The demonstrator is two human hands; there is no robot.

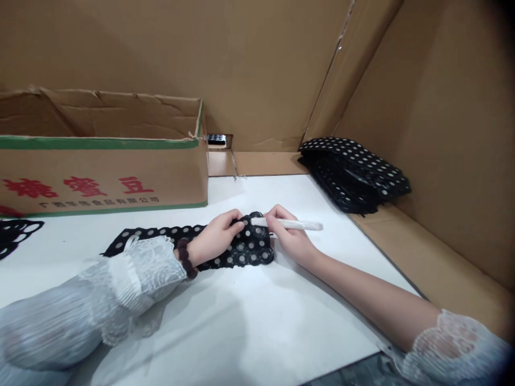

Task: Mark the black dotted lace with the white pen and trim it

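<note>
A strip of black fabric with white dots and a scalloped edge (pixel 249 246) lies across the white table. My left hand (pixel 217 236) rests on it with thumb and finger pinched together at its upper edge. My right hand (pixel 293 241) is closed around a slim white pen-like tool (pixel 300 223), held nearly level. The tool's left end lies over the right part of the fabric strip; I cannot make out its tip. The fingers of my right hand touch or nearly touch the strip's right edge.
An open cardboard box (pixel 104 171) with red characters and green edges stands at back left. A pile of black dotted fabric pieces (pixel 354 171) leans by the cardboard wall (pixel 450 134) at right. Another black openwork piece (pixel 16 236) lies at far left on the white tabletop (pixel 289 321).
</note>
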